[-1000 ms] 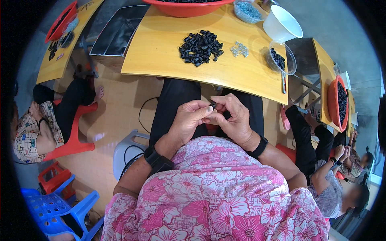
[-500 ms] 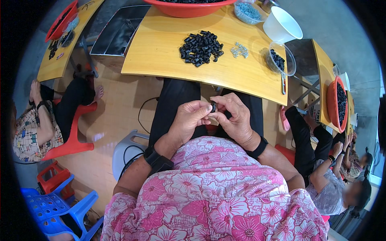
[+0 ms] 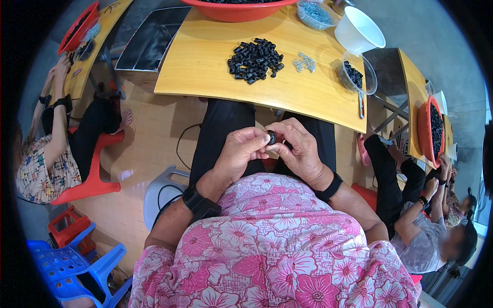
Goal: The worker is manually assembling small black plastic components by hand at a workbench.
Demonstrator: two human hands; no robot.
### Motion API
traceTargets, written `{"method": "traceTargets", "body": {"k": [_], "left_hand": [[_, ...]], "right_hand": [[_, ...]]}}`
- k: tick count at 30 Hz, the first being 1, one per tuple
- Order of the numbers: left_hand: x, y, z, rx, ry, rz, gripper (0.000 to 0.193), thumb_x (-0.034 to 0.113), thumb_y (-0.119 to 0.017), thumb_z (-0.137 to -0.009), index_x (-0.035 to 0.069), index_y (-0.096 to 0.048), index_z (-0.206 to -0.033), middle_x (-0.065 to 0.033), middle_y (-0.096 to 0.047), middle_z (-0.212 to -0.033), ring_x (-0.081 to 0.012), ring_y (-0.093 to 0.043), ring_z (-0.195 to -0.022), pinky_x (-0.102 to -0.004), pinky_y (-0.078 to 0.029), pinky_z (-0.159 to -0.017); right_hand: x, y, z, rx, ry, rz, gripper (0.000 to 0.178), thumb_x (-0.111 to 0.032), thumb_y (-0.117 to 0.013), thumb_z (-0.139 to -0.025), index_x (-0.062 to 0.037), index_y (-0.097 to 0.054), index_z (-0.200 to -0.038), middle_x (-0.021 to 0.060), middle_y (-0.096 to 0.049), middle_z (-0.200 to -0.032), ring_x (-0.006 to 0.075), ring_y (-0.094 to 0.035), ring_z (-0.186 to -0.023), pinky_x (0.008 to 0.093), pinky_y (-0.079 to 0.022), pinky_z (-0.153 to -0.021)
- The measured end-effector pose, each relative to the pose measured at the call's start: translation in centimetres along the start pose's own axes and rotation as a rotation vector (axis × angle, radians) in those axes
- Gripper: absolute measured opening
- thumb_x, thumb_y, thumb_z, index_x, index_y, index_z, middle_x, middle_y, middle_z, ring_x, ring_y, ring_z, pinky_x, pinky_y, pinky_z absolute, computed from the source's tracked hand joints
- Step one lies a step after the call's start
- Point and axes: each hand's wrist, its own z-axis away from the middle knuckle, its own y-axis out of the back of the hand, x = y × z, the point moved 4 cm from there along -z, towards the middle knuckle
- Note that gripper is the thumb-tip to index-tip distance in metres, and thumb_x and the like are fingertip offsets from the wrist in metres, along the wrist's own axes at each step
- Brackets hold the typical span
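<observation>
Above my lap, a small black plastic part [image 3: 271, 137] is pinched between the fingertips of both hands. My left hand [image 3: 242, 150] is closed on its left side. My right hand [image 3: 297, 148] grips it from the right, thumb and forefinger pressed together. Fingers cover much of the part, so its exact shape cannot be made out. Beyond my hands, a heap of similar black plastic parts [image 3: 254, 60] lies on the yellow table [image 3: 200, 72]. Right of the heap are several small shiny metal pieces [image 3: 304, 62].
A clear tub [image 3: 371, 77] of black pieces stands at the table's right edge, beside a slim tool [image 3: 361, 105]. Farther back are a red basin [image 3: 241, 11], a tub of screws [image 3: 316, 15] and a white bucket [image 3: 358, 31]. Co-workers sit left and right.
Both my hands stay together, with the black part turned slightly between the fingertips. At left, a co-worker's arms have moved up to their table; at right, another co-worker's hands have risen.
</observation>
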Motion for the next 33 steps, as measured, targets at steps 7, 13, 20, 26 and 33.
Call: {"method": "traceTargets", "body": {"k": [7, 13, 20, 26, 33], "left_hand": [[0.0, -0.4, 0.2, -0.043, 0.02, 0.018, 0.013, 0.016, -0.057, -0.093, 0.004, -0.061, -0.093, -0.0007, -0.059, -0.076, -0.0078, -0.057, -0.069, -0.0227, -0.051, -0.066], [1.9, -1.3, 0.4, -0.047, -0.353, -0.121, 0.03, 0.002, -0.066, -0.084, 0.0, -0.059, -0.113, -0.0014, -0.057, -0.085, -0.0061, -0.056, -0.078, -0.0209, -0.049, -0.069], [2.3, -2.0, 0.6, -0.152, -0.449, -0.385, 0.055, -0.002, -0.074, -0.076, -0.002, -0.052, -0.126, -0.0031, -0.053, -0.099, -0.0059, -0.052, -0.081, -0.0187, -0.047, -0.072], [2.6, -2.3, 0.8, -0.163, -0.516, -0.407, 0.055, 0.002, -0.077, -0.074, -0.002, -0.054, -0.124, -0.0046, -0.052, -0.096, -0.0066, -0.053, -0.077, -0.0185, -0.049, -0.066], [2.8, -2.0, 1.0, -0.16, -0.459, -0.474, 0.051, -0.005, -0.072, -0.075, -0.007, -0.052, -0.122, -0.0061, -0.053, -0.107, -0.0096, -0.056, -0.095, -0.0216, -0.049, -0.08]], "right_hand": [[-0.1, 0.2, 0.2, -0.03, 0.066, 0.027, 0.037, -0.002, -0.065, -0.074, -0.0073, -0.057, -0.109, 0.0125, -0.056, -0.092, 0.028, -0.059, -0.075, 0.0335, -0.049, -0.065], [-0.3, 0.5, 0.2, -0.005, 0.103, 0.053, 0.04, -0.002, -0.065, -0.074, -0.0078, -0.056, -0.113, 0.0133, -0.055, -0.091, 0.0288, -0.058, -0.076, 0.0342, -0.049, -0.066], [-0.2, 0.8, 0.3, -0.044, 0.066, 0.041, 0.04, -0.005, -0.064, -0.076, -0.0082, -0.053, -0.115, 0.0135, -0.054, -0.092, 0.0301, -0.056, -0.077, 0.0352, -0.048, -0.067], [-0.4, 0.8, 0.2, -0.088, 0.058, 0.029, 0.037, -0.01, -0.062, -0.08, -0.0064, -0.05, -0.116, 0.0151, -0.053, -0.095, 0.033, -0.055, -0.084, 0.038, -0.047, -0.073], [-0.8, 0.7, -0.1, -0.108, 0.08, 0.027, 0.034, -0.009, -0.059, -0.081, -0.0057, -0.05, -0.114, 0.0168, -0.053, -0.097, 0.0357, -0.053, -0.085, 0.0403, -0.046, -0.075]]}}
